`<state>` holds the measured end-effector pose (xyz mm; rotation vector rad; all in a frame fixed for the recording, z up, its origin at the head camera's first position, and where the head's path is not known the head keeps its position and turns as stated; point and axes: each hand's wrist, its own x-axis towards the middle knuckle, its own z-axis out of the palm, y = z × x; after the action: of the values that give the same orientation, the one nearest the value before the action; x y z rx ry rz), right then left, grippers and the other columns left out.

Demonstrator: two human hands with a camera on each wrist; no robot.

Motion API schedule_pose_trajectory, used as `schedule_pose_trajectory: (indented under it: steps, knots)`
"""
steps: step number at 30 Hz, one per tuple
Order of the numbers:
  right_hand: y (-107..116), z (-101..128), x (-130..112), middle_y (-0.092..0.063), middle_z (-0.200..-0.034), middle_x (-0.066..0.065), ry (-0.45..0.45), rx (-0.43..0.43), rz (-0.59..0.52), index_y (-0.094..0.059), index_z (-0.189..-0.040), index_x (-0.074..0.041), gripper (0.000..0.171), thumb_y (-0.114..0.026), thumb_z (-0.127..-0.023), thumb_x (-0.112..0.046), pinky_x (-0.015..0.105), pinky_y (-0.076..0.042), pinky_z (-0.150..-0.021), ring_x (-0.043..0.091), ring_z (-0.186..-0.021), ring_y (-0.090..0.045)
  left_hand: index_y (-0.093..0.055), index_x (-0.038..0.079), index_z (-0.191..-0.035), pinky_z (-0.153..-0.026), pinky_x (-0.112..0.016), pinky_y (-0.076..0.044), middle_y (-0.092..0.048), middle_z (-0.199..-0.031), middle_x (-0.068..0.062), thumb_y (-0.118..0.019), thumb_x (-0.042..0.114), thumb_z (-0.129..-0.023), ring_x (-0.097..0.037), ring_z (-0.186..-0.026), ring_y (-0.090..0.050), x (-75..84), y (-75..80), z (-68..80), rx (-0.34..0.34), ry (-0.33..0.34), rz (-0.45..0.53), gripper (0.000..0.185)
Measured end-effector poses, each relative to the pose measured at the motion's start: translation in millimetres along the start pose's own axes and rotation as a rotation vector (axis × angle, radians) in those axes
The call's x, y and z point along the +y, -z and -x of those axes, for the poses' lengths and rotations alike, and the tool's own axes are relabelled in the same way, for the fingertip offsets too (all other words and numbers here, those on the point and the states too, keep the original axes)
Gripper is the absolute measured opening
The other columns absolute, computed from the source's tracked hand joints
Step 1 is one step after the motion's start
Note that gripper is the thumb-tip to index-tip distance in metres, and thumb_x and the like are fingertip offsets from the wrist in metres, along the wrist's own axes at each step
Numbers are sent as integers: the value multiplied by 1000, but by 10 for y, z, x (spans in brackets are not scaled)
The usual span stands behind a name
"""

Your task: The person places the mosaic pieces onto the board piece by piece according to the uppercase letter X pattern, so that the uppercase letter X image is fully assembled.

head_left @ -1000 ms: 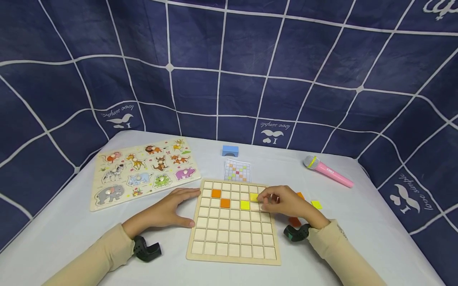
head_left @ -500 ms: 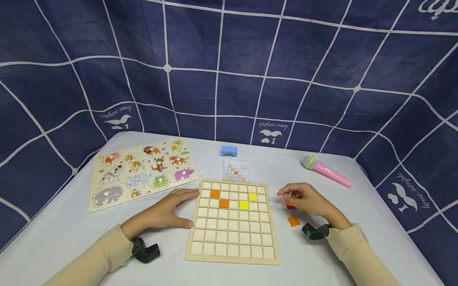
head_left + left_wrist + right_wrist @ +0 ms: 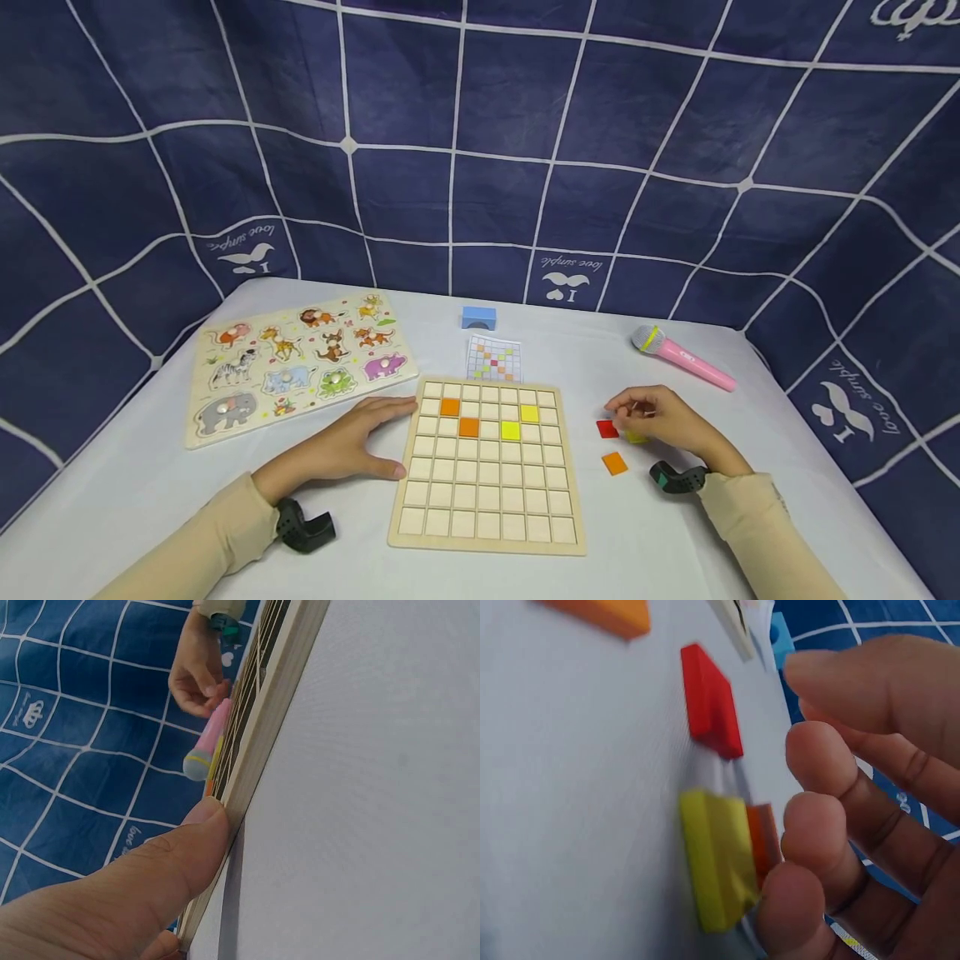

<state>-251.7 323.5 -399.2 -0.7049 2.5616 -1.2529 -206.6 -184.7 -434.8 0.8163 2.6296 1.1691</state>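
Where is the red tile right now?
In the head view the red tile lies on the table right of the wooden grid board, just left of the right hand, above a loose orange tile.

A pink toy microphone (image 3: 686,358) is seen lying on its side beyond the right hand (image 3: 660,421), slightly to its outer side and well apart from it. A small printed pattern card (image 3: 493,358) is laid flat farther off, beyond and between the two hands, and a blue block (image 3: 479,317) is set just behind that card. A wooden animal puzzle (image 3: 296,362) is placed beyond the left hand (image 3: 345,446), near it and toward its outer side. Everything is borne by a white table cover (image 3: 750,417), and the table is enclosed by a dark blue checked backdrop (image 3: 480,167).
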Motion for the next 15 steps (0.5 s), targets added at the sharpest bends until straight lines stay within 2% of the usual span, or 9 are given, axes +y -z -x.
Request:
schedule_pose_trajectory:
  steps: [7, 15]
  knots:
    - [1, -8, 98, -67, -90, 2, -29, -27, -15, -77, -111, 8, 23, -83, -90, 2, 18, -45, -64, 7, -72, -52, -53, 1, -157, -120, -75, -27, -48, -164, -21, -95, 40, -82, -50, -151, -38, 7, 7, 16, 6, -7, 0, 94]
    - [-27, -1, 111, -66, -93, 5, -57, -31, 20, -76, -113, 9, 29, -86, -88, 2, 18, -42, -63, 7, -71, -49, -54, 0, -157, -120, -75, -29, -49, -164, -21, -95, 39, -82, -50, -150, -39, 12, 0, 9, 8, -12, -8, 94]
